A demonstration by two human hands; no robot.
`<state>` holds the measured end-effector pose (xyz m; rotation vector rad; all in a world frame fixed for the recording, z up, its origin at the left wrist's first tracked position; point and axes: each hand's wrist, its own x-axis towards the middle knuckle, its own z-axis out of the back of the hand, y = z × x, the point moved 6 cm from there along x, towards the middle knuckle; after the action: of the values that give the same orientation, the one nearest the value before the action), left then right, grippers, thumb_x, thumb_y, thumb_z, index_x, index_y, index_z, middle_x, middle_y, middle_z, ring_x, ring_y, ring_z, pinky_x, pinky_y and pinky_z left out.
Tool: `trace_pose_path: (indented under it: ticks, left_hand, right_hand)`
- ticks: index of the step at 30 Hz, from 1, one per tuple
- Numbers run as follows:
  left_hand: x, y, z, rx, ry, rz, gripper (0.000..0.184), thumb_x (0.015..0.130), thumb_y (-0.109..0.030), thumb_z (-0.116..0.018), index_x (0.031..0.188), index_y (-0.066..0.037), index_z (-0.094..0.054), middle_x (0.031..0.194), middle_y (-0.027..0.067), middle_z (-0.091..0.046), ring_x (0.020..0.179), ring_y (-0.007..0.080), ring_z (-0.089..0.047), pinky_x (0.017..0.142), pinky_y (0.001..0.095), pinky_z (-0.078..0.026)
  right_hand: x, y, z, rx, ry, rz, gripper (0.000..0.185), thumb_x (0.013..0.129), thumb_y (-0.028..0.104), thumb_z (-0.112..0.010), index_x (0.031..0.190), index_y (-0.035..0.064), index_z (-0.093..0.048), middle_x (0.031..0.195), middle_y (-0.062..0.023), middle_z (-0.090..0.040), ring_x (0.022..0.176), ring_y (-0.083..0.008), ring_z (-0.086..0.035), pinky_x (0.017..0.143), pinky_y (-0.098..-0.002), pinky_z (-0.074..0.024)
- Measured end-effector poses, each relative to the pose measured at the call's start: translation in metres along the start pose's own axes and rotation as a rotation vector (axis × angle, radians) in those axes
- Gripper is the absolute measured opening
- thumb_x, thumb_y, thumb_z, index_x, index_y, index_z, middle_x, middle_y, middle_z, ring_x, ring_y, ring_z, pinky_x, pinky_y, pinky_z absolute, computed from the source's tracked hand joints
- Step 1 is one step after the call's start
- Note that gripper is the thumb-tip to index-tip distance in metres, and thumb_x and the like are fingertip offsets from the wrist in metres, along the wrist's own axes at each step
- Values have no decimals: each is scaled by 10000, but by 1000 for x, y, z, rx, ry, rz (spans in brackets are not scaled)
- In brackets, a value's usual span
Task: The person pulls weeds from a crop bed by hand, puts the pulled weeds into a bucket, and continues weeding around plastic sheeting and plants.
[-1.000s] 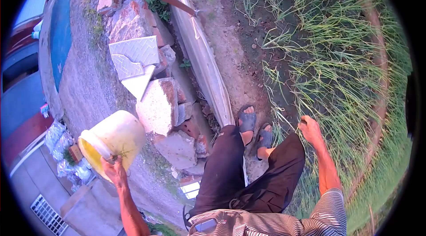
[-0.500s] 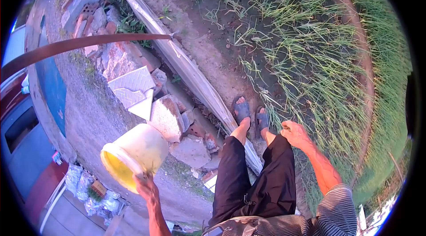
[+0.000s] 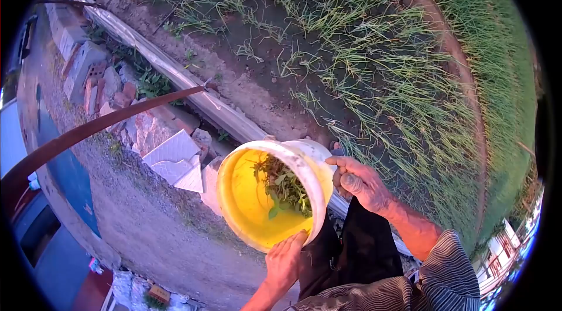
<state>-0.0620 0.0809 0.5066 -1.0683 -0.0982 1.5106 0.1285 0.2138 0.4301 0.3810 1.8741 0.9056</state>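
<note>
A white bucket [image 3: 324, 165] with a yellow inside is tilted in front of me, its mouth turned toward the lower left. Leafy green weeds and dry plant scraps [image 3: 285, 185] lie against its inner wall. My left hand [image 3: 285, 258] is closed on the lower rim, fingertips over the edge. At the base end, my right hand [image 3: 366, 187] has its fingers curled against the bucket; the fingertips are partly hidden. The bucket covers most of my feet and part of my dark trousers.
Beside me a bed of green onion-like plants [image 3: 374, 83] grows in dark soil. A pale rail [image 3: 170, 68] borders it, with broken bricks and tile pieces [image 3: 175, 159] alongside. A rusty bar [image 3: 105, 121] crosses at left over a gravel path [image 3: 152, 223].
My left hand has brought the bucket up and rightward in front of my legs, its mouth now showing the weeds inside. My right hand has moved from beside my knee to the bucket's base.
</note>
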Motion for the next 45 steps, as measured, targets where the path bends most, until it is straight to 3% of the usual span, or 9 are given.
trace_pose_path:
  ticks: [7,12,20,24,27,31,36,38,45]
  left_hand:
    - [24,-5,-22,119,176,-321,385,784,-47,-588,1168,-23,-588,1169,156,-678,1024,306,-672,850,407,-526]
    - [27,-12,-13,251,194,-502,295,750,-116,-657,1031,-53,-595,1058,121,-708,942,276,-692,804,404,-533]
    - [32,2,18,317,276,-545,288,778,-129,-643,1057,-72,-601,1116,111,-688,1007,265,-666,948,437,-478]
    - [51,-7,72,383,65,-527,360,807,-113,-658,1162,-131,-598,1389,63,-544,1301,259,-499,1161,531,-261]
    - [70,32,165,325,-329,-187,525,786,-126,-747,1279,-57,-583,1384,144,-557,1294,278,-516,1150,492,-283]
    - [55,114,319,-602,-992,70,502,1025,-281,-499,1398,51,-443,1393,204,-530,1316,298,-493,1109,432,-355]
    - [105,66,431,-1060,-916,-263,606,1023,-413,-493,1384,63,-388,1318,146,-497,1047,221,-555,1027,385,-399]
    - [131,59,459,-1148,-447,-474,624,995,-461,-532,1343,44,-418,1360,140,-463,1079,203,-527,948,366,-411]
    - [153,35,457,-1271,-298,-388,584,951,-601,-526,1009,-29,-627,770,88,-604,532,125,-538,579,270,-392]
  right_hand:
    - [-45,36,14,-254,-36,-123,864,873,556,-678,1447,7,-338,1054,-137,-643,945,-214,-638,771,-372,-523]
    - [-61,10,12,-558,-290,-334,617,863,314,-699,1293,-18,-408,889,-217,-677,828,-386,-691,731,-443,-540]
    - [-55,-1,-1,-255,-221,-454,583,876,247,-640,1310,-59,-400,915,-132,-646,627,-161,-639,528,-286,-535]
    - [-30,17,-3,8,-329,-390,492,837,154,-600,1236,-88,-444,918,-145,-631,612,-168,-634,508,-274,-541]
    - [-10,17,13,170,-411,-406,498,818,137,-620,1230,-86,-450,904,-154,-634,641,-175,-647,470,-267,-530]
    - [21,25,37,230,-469,-249,473,809,140,-625,1203,-59,-455,867,-109,-616,595,-125,-582,466,-237,-495]
    - [74,21,81,123,-650,-290,439,787,99,-635,1164,-32,-452,809,-69,-589,543,-101,-533,441,-226,-450]
    - [79,19,92,137,-712,-301,420,788,97,-636,1149,-24,-460,814,-64,-589,548,-99,-536,439,-227,-452]
    - [77,42,130,358,-870,-368,287,799,85,-638,1057,20,-530,773,-41,-575,530,-107,-531,418,-235,-441]
